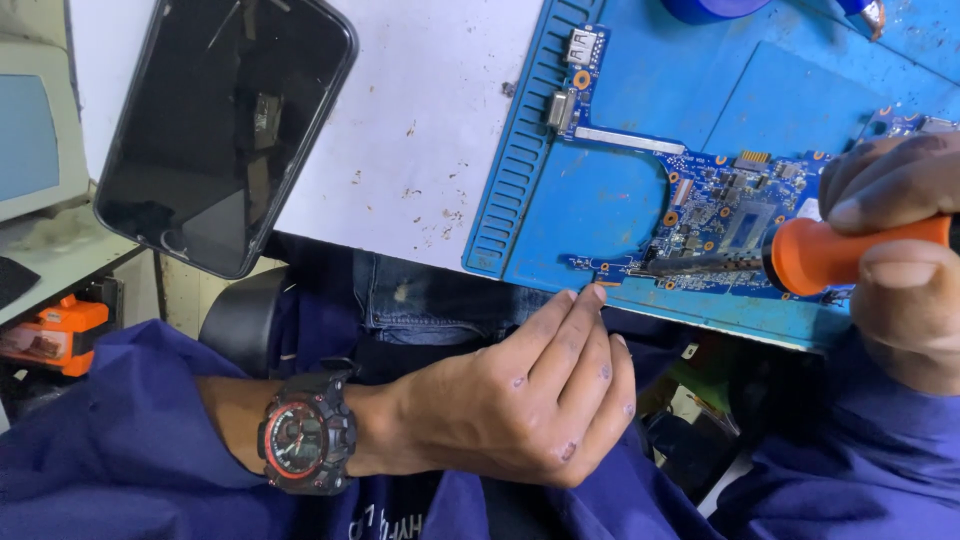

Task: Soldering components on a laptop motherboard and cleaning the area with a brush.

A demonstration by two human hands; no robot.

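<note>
Left hand: the left hand (520, 400) was held nearest the camera, below the table edge, its fingers (575, 330) together and empty, the tips touching the near rim of the blue ribbed silicone work mat (520, 170).
Wrist: a black and red round-faced wristwatch (305, 435) was worn above a blue sleeve (120, 440).
Right hand: the right hand (895, 250) was clamped on the orange-handled soldering iron (850, 250), fingers closed round the grip.
Tip: the dark metal tip (690, 265) was laid low across the near edge of the blue laptop circuit board (720, 210).
Board: it was lying flat on the mat, on the white scuffed table (420, 130).
Technique: the tip would best be kept steady on one joint only, and the board braced by the free hand.
Far side: a black glossy smartphone (225, 125) was seen lying apart, at the table's left.
</note>
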